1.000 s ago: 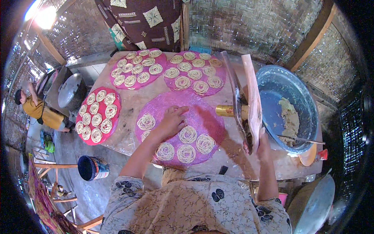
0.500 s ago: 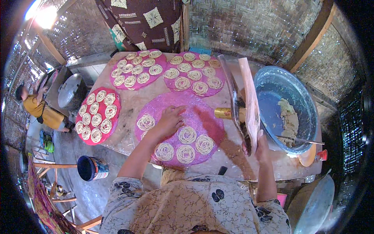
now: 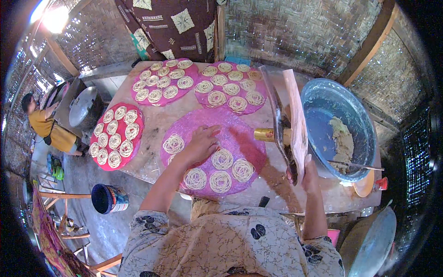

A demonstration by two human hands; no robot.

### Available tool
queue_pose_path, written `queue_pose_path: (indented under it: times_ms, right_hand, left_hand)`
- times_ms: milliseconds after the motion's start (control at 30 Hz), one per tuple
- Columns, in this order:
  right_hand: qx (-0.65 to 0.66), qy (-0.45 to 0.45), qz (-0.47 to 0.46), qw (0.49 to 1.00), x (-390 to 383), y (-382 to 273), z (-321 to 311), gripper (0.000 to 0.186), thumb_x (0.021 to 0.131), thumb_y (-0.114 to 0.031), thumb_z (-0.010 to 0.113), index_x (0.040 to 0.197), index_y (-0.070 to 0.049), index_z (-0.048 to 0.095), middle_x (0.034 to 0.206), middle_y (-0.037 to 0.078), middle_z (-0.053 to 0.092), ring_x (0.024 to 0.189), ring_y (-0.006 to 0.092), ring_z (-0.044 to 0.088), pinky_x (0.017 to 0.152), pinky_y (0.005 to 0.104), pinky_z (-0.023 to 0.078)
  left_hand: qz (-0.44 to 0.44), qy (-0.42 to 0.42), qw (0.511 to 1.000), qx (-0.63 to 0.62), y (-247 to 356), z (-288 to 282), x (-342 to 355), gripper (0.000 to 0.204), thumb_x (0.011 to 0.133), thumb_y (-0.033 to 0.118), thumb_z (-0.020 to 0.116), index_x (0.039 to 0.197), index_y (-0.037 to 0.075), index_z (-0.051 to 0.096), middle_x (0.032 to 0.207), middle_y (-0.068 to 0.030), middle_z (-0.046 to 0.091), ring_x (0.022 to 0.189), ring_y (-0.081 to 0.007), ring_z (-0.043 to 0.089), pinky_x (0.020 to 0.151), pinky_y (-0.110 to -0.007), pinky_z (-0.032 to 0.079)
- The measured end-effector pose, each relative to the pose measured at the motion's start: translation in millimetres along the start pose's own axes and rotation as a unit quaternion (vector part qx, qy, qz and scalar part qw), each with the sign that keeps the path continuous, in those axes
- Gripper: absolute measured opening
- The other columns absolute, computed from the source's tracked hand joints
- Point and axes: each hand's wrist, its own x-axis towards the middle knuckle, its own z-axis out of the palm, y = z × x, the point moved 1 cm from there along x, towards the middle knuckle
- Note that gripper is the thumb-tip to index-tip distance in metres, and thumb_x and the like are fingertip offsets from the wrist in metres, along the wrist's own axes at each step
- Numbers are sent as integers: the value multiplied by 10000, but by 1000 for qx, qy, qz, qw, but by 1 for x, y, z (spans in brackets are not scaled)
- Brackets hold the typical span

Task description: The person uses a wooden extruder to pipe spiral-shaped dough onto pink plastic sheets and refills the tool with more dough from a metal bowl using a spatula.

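Note:
My left hand rests over a round pink sheet, its fingers stretched out and nothing seen in them. Around it on the sheet lie several coiled noodle nests, one partly hidden by my left wrist. My right hand is closed round the near ends of the two wooden handles of a noodle press. Between the handles sits a brass-coloured cylinder, which juts out to the left above the sheet's right side. The press casts a shadow across the sheet and table.
A large blue basin with pale dough and a stick stands right of the press. More nest-covered sheets lie farther back and left on the table. A dark bucket stands left; another person is beside a large pot.
The person at the far left has shifted slightly to the right. My hands, the press and the nests stay where they were.

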Motion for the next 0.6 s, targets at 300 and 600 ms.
queue_pose_path:
  times_ms: [300, 600]
  right_hand:
    - [7, 0, 3, 1000, -2, -1, 1, 675, 871, -649, 291, 929, -27, 546, 603, 79, 546, 463, 161, 517, 417, 288, 419]
    - [27, 8, 8, 1000, -4, 1, -1, 650, 877, -630, 322, 936, -23, 547, 613, 83, 553, 468, 173, 519, 427, 296, 425]
  left_hand:
    - [14, -10, 1000, -10, 7, 9, 7, 162, 808, 190, 589, 937, 129, 664, 1359, -77, 404, 1172, -363, 369, 991, -469, 292]
    - [-11, 1, 998, 55, -9, 16, 8, 201, 793, 152, 565, 963, 122, 668, 1357, -71, 403, 1198, -364, 360, 981, -485, 298]
